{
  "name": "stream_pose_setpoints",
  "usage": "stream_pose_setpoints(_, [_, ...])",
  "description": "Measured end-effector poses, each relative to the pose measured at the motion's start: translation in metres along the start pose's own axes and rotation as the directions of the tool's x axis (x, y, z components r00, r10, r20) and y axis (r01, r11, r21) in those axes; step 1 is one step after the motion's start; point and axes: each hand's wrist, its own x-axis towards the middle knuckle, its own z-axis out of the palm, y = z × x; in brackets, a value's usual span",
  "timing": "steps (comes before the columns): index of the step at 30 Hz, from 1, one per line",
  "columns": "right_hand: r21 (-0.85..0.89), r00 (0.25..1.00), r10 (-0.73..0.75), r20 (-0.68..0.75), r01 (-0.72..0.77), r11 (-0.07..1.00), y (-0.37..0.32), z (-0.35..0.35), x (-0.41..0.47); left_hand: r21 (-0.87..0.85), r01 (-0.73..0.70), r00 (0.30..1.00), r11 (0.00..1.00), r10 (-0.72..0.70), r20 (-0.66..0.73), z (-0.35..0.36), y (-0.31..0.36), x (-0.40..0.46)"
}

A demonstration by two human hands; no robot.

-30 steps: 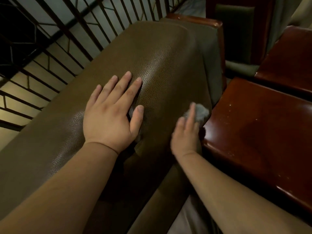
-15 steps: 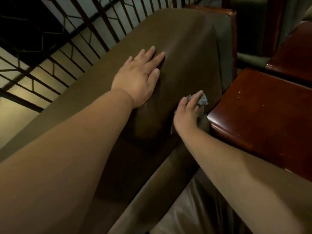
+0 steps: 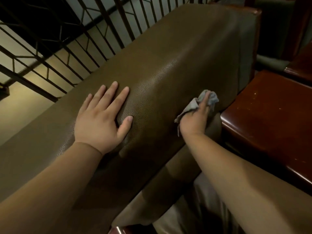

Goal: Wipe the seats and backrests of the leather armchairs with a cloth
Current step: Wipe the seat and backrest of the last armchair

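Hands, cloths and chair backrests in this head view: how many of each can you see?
Hands: 2, left hand and right hand
Cloths: 1, grey cloth
Leather backrests: 1, brown backrest
Total: 4

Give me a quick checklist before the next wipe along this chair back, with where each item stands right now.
1. Cloth in hand: ok. The right hand holds the grey cloth.
2. Cloth on the leather: ok. It lies against the front face of the brown backrest, near its right end.
3. Chair steadied: ok. The left hand rests flat on the backrest top, fingers spread.
4. Path free: not ok toward the left, where the left hand lies in the way.
5. Room on the right: not ok. The wooden table stands close beside the cloth.
6. Leather already clean: cannot tell, the light is too dim.
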Motion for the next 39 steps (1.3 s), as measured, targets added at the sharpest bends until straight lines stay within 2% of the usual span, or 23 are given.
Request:
stream_pose_setpoints(1, [0.036, 1.000, -0.018, 0.007, 0.018, 0.999, -0.009, 0.005, -0.012, -0.006, -0.010, 1.000, 1.000, 0.009, -0.019, 0.002, -0.001, 0.000])
stream_pose_setpoints(3, [0.062, 0.978, -0.206, 0.023, 0.204, 0.977, -0.031, 0.022, -0.052, -0.021, -0.015, 0.998, 1.000, 0.013, -0.055, 0.004, -0.003, -0.001])
stream_pose_setpoints(5, [-0.054, 0.919, -0.380, 0.110, 0.387, 0.921, -0.045, 0.034, -0.093, -0.037, -0.013, 0.996, 0.999, 0.009, -0.094, 0.007, -0.002, -0.002])
stream_pose_setpoints(8, [-0.229, 0.895, -0.407, 0.183, 0.442, 0.867, -0.035, 0.035, -0.088, -0.057, -0.015, 0.993, 0.998, 0.009, -0.118, 0.008, -0.003, -0.005])
stream_pose_setpoints(10, [-0.281, 0.869, -0.446, 0.213, 0.492, 0.824, -0.012, 0.025, -0.062, -0.055, 0.001, 0.994, 0.998, -0.007, -0.111, 0.007, -0.002, -0.006])
stream_pose_setpoints(12, [-0.233, 0.896, -0.389, 0.213, 0.434, 0.870, 0.009, 0.006, -0.038, -0.047, 0.088, 0.991, 0.995, -0.092, -0.093, 0.006, 0.005, -0.012])
stream_pose_setpoints(15, [-0.134, 0.966, -0.210, 0.153, 0.231, 0.964, 0.008, -0.004, -0.029, -0.039, 0.235, 0.966, 0.971, -0.238, -0.098, 0.015, 0.029, -0.028])
stream_pose_setpoints(16, [-0.129, 0.965, -0.227, 0.134, 0.244, 0.961, -0.001, 0.002, -0.038, -0.027, 0.245, 0.963, 0.969, -0.247, -0.109, 0.019, 0.036, -0.032])
stream_pose_setpoints(18, [-0.169, 0.920, -0.355, 0.169, 0.382, 0.909, -0.021, 0.020, -0.071, -0.014, 0.245, 0.959, 0.970, -0.244, -0.147, 0.024, 0.039, -0.035])
stream_pose_setpoints(20, [-0.224, 0.816, -0.490, 0.306, 0.562, 0.796, -0.024, 0.028, -0.093, -0.009, 0.258, 0.951, 0.966, -0.256, -0.174, 0.026, 0.038, -0.034])
stream_pose_setpoints(22, [-0.322, 0.748, -0.529, 0.401, 0.655, 0.684, -0.003, 0.017, -0.077, 0.009, 0.273, 0.946, 0.962, -0.267, -0.185, 0.026, 0.041, -0.033])
stream_pose_setpoints(23, [-0.376, 0.759, -0.499, 0.418, 0.645, 0.665, 0.012, 0.009, -0.059, 0.022, 0.281, 0.943, 0.959, -0.272, -0.190, 0.027, 0.043, -0.032])
stream_pose_setpoints(24, [-0.414, 0.818, -0.411, 0.403, 0.563, 0.715, 0.028, -0.001, -0.039, 0.040, 0.288, 0.942, 0.957, -0.276, -0.192, 0.027, 0.045, -0.032])
stream_pose_setpoints(26, [-0.430, 0.967, -0.076, 0.243, 0.178, 0.885, 0.044, -0.022, -0.003, 0.065, 0.298, 0.941, 0.952, -0.281, -0.187, 0.029, 0.047, -0.031])
stream_pose_setpoints(27, [-0.416, 0.982, 0.050, 0.183, 0.031, 0.909, 0.041, -0.028, 0.004, 0.075, 0.304, 0.940, 0.950, -0.287, -0.186, 0.030, 0.046, -0.029])
stream_pose_setpoints(28, [-0.387, 0.978, 0.093, 0.189, -0.013, 0.922, 0.032, -0.028, 0.000, 0.086, 0.308, 0.940, 0.947, -0.290, -0.178, 0.031, 0.046, -0.027])
stream_pose_setpoints(30, [-0.273, 0.950, 0.006, 0.311, 0.083, 0.959, 0.005, -0.016, -0.032, 0.097, 0.316, 0.940, 0.944, -0.298, -0.164, 0.032, 0.046, -0.027])
stream_pose_setpoints(32, [-0.183, 0.877, -0.196, 0.439, 0.302, 0.936, -0.014, -0.001, -0.081, 0.097, 0.320, 0.938, 0.942, -0.301, -0.173, 0.030, 0.046, -0.028])
stream_pose_setpoints(34, [-0.168, 0.774, -0.350, 0.528, 0.499, 0.850, -0.010, 0.000, -0.107, 0.098, 0.311, 0.942, 0.945, -0.293, -0.160, 0.029, 0.046, -0.028])
stream_pose_setpoints(36, [-0.264, 0.691, -0.476, 0.543, 0.679, 0.685, 0.012, -0.006, -0.091, 0.107, 0.310, 0.943, 0.945, -0.291, -0.161, 0.029, 0.046, -0.028])
stream_pose_setpoints(37, [-0.340, 0.675, -0.481, 0.560, 0.716, 0.610, 0.023, -0.010, -0.074, 0.116, 0.311, 0.943, 0.943, -0.292, -0.160, 0.029, 0.046, -0.027])
stream_pose_setpoints(38, [-0.398, 0.688, -0.447, 0.572, 0.709, 0.583, 0.033, -0.014, -0.056, 0.123, 0.314, 0.943, 0.941, -0.295, -0.152, 0.029, 0.046, -0.027])
stream_pose_setpoints(39, [-0.444, 0.729, -0.394, 0.559, 0.665, 0.601, 0.039, -0.018, -0.038, 0.124, 0.317, 0.943, 0.940, -0.298, -0.147, 0.030, 0.047, -0.028])
